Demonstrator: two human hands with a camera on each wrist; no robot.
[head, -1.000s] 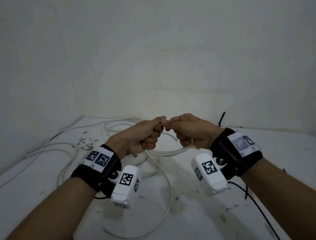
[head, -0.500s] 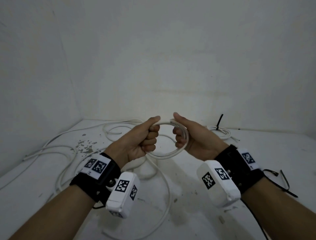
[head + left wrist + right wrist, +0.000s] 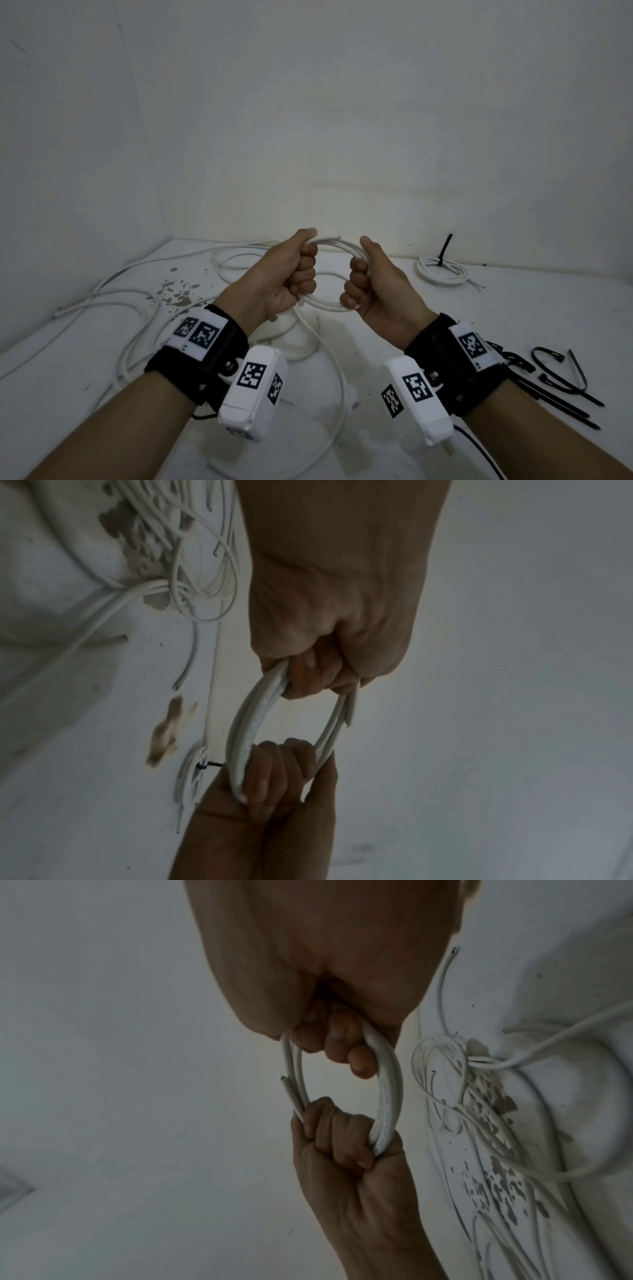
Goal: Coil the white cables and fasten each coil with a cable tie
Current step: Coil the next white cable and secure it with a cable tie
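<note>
Gripping opposite sides of one white cable coil (image 3: 330, 301), left hand (image 3: 284, 274) and right hand (image 3: 373, 284) stay fisted.

Both forearms reach forward, wrists strapped with black bands. The left hand (image 3: 291, 274) and right hand (image 3: 373, 284) face each other, raised, fingers curled into closed grips, thumbs uppermost.

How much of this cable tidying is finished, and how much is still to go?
Done: one tied coil lies at the back right with a black tie round it. In hand: the left hand and right hand grip a fresh white coil with no tie on it yet; its tail trails down to the table. Left: loose cables sprawl on the left, and spare black ties wait on the right.
</note>
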